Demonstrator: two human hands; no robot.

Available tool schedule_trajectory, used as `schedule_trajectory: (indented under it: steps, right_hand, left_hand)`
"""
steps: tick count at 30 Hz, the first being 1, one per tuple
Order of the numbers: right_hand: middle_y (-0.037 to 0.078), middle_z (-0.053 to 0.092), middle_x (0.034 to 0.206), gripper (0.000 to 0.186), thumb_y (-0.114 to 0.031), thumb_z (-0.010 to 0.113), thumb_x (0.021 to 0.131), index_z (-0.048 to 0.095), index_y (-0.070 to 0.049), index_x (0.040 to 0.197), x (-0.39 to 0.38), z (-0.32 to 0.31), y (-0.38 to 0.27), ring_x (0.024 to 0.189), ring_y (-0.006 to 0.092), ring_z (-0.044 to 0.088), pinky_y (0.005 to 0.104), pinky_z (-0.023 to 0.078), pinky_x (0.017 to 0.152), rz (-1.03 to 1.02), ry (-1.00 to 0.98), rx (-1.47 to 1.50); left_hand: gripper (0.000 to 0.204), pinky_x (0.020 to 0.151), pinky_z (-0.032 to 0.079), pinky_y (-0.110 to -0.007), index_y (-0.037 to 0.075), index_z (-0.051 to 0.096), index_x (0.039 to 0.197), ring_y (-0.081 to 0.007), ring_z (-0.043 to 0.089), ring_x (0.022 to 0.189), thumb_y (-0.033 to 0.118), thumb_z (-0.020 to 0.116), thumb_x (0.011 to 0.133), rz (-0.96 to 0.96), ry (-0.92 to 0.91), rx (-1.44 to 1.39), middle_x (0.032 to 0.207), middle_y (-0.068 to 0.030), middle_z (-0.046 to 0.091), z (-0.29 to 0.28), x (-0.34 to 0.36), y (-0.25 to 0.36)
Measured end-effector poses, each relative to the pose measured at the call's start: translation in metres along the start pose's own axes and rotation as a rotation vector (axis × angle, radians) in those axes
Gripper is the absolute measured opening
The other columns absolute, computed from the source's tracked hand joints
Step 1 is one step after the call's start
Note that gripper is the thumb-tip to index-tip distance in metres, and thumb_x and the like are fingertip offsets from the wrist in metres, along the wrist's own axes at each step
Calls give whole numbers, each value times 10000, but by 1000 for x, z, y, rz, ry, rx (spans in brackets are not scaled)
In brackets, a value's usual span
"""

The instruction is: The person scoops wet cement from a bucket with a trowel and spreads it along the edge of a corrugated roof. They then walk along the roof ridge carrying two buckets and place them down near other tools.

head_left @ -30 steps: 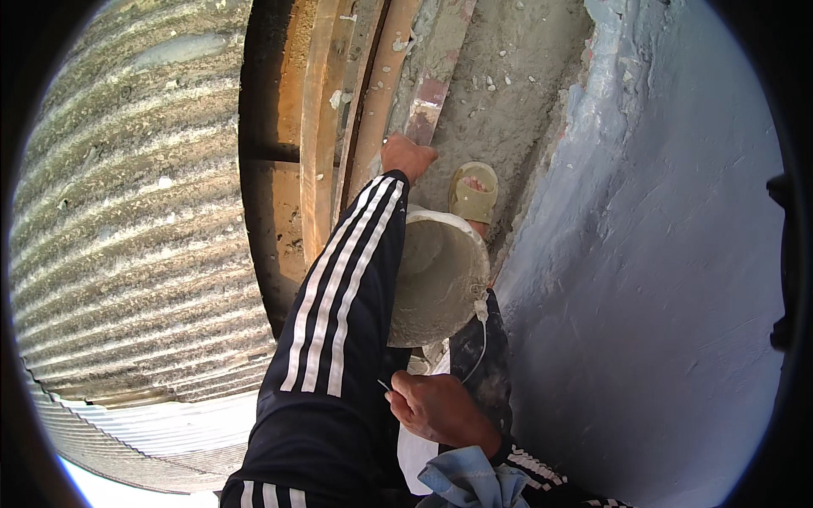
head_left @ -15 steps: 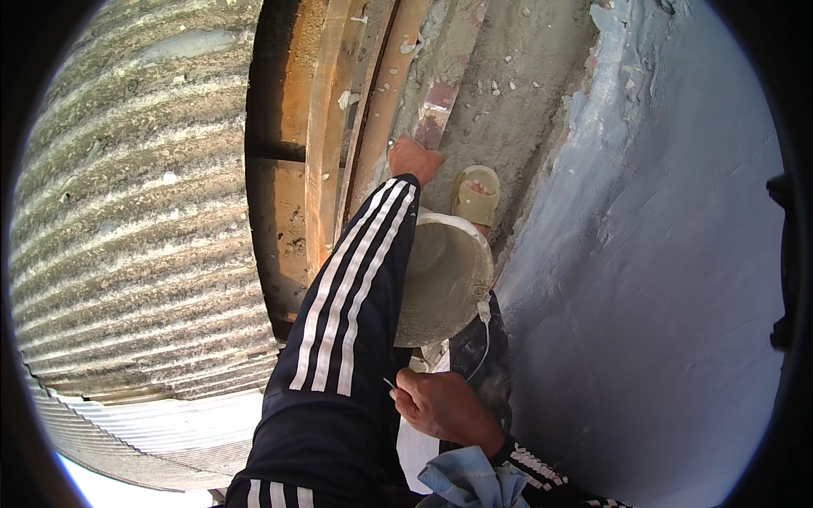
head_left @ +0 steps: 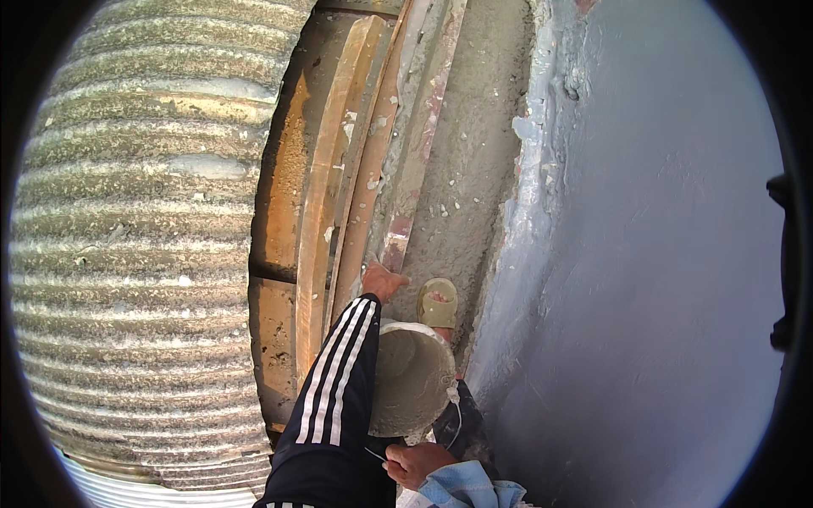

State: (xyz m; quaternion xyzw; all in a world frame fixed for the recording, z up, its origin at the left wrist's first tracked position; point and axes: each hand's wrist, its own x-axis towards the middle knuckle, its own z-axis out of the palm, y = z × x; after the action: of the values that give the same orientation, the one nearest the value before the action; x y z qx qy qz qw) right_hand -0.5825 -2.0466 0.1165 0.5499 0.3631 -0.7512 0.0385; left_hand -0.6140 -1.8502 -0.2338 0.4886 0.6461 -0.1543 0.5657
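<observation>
My left hand (head_left: 385, 281) is closed at the near end of a long, narrow straightedge (head_left: 396, 244) smeared with grey mortar, which runs away along the ledge. Just below that hand, a round bucket (head_left: 415, 372) shows a pale rim and an inside coated with wet grey mortar. My right hand (head_left: 417, 466) is closed around the bucket's thin wire handle (head_left: 458, 423), at the lower edge. My left sleeve (head_left: 334, 381), black with white stripes, covers part of the bucket's left side.
Mortar with small lumps covers the ledge (head_left: 474, 135). One foot in a sandal (head_left: 438, 303) stands beyond the bucket. Wooden boards (head_left: 326, 178) line a gap on the left, beside corrugated roofing (head_left: 144, 254). A smooth blue-grey wall (head_left: 644, 254) rises on the right.
My view has tilted up, so both hands, the bucket and the foot sit lower in the picture and more of the far ledge shows. Both hands keep their holds.
</observation>
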Motion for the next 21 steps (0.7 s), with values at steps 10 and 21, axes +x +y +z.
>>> schedule_trajectory:
  steps: [10,21]
  right_hand:
    - [176,695,815,316,-420,598,1010,659,-110,1011,-16,27,42,802,412,706,520,532,740,-61,212,-54]
    - [202,724,902,298,-355,610,959,689,-68,958,-172,-38,-111,865,432,699,526,514,754,-52,315,-209]
  left_hand:
    - [1004,1173,420,-390,-79,419,1559,-341,578,1362,315,905,773,82,-335,-267,1478,-271,590,-51,-53,-18]
    - [967,1088,482,-502,-48,277,1650,-350,584,1360,252,804,896,-142,6,-728,1539,-256,539,-185,-301,-151]
